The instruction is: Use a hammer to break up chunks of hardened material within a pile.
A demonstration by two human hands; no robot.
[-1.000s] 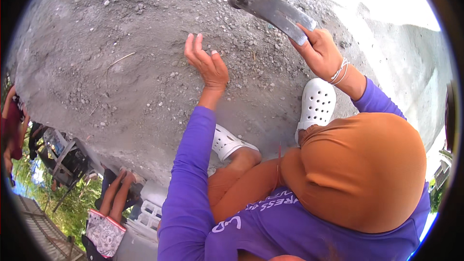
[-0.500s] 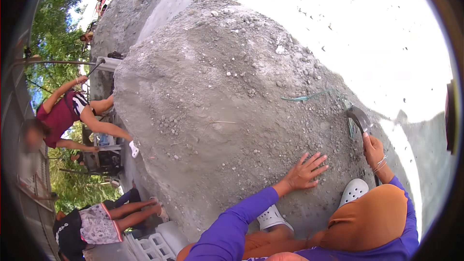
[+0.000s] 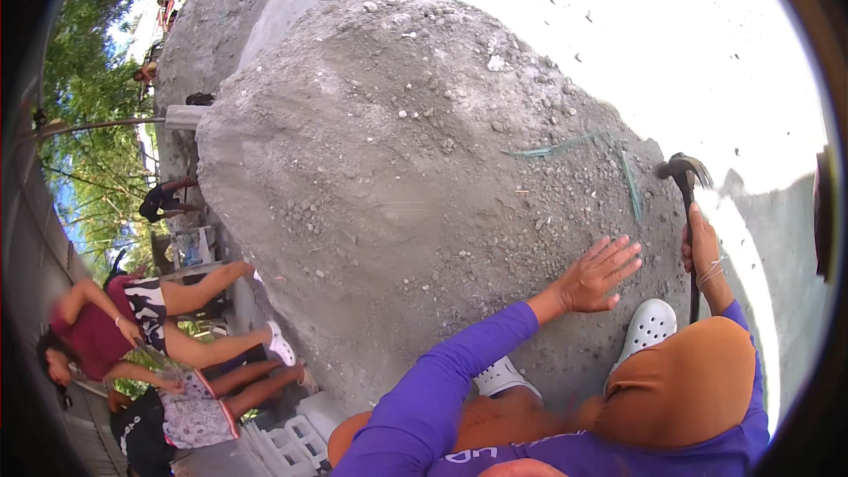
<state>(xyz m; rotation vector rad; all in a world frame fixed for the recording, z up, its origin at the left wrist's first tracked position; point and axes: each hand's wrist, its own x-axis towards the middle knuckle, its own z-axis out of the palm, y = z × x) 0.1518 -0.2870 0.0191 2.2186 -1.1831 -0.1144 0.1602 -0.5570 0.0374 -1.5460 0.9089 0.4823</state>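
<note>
In my right hand (image 3: 704,247) is a claw hammer (image 3: 687,212), gripped by its dark handle. The hammer stands roughly upright with its head above my fist, near the right edge of a pile of grey sand and gravel (image 3: 380,150). My left hand (image 3: 599,276) is held out flat, fingers stretched, with nothing in it. It is over the lower right part of the pile; whether it touches the sand I cannot tell. A green plastic strip (image 3: 552,149) lies on the pile, and a second strip (image 3: 631,187) runs down close to the hammer.
My feet in white clogs (image 3: 652,325) are at the pile's near edge. To the left, a person in a maroon shirt (image 3: 93,336) is close to another in dark top and patterned shorts (image 3: 199,411). Hollow concrete blocks (image 3: 296,442) lie at the lower left. Bright concrete ground (image 3: 777,247) is on the right.
The hammer has turned so its head and claw show clearly. My left hand has moved right and slightly up. The person in maroon has come nearer the other person and no longer holds an arm raised.
</note>
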